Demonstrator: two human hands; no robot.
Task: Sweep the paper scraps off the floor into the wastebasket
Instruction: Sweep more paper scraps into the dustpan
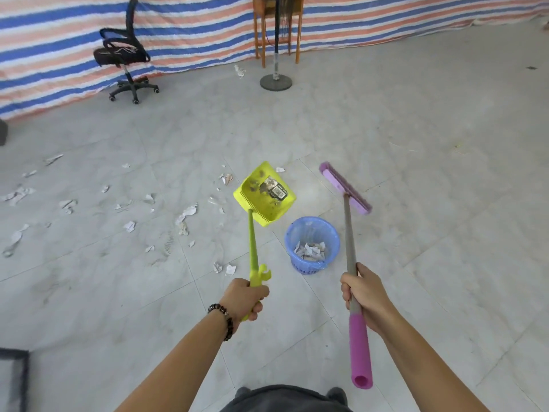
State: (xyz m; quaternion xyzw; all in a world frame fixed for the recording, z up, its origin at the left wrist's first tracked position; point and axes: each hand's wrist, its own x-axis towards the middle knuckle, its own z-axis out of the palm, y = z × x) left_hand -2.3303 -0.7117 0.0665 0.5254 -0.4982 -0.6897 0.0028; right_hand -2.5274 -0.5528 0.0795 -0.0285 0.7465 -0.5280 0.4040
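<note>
My left hand (245, 298) grips the long handle of a yellow-green dustpan (264, 193), which is lifted off the floor and tilted, just left of and above the wastebasket. A worn label sticks to the inside of the pan. My right hand (361, 289) grips the grey and pink handle of a purple broom (344, 187), whose head hangs in the air to the right of the dustpan. The blue mesh wastebasket (312, 243) stands on the floor between the two tools, with paper scraps in its bottom. Several white paper scraps (185, 215) lie scattered over the grey tiles to the left.
A black office chair (124, 55) stands at the back left by a striped tarp wall. A fan stand with a round base (276, 81) and a wooden table (277, 28) are at the back centre. A dark object (13, 379) sits at the lower left corner.
</note>
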